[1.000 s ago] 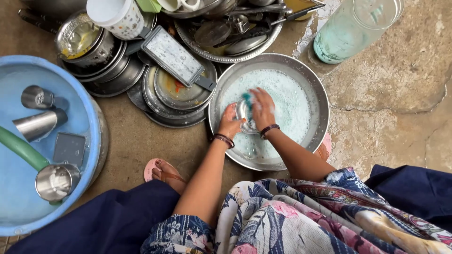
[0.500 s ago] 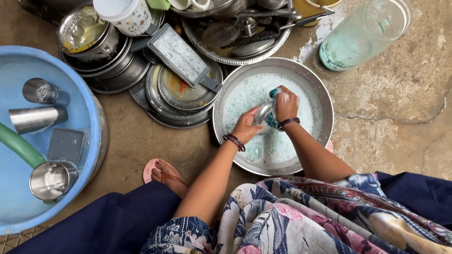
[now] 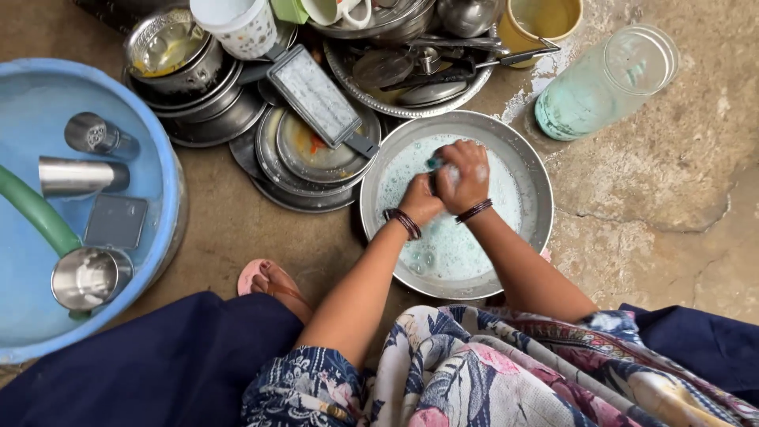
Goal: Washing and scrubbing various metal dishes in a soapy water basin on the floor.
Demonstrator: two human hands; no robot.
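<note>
Both my hands work together over a wide steel basin filled with foamy water, set on the ground in front of me. My left hand is closed around a small steel vessel that is almost wholly hidden between the hands. My right hand, soapy, presses a teal scrub pad against that vessel from above. The two hands touch each other. Dark bangles sit on both wrists.
A stack of dirty steel plates with a flat grater lies left of the basin, more utensils behind. A blue tub at left holds steel tumblers and a green hose. A jar of teal liquid stands at right.
My hands have drawn closer together and the steel vessel, visible before, is now covered. The right hand shifted round it with the scrub pad. The view slid slightly downward.
</note>
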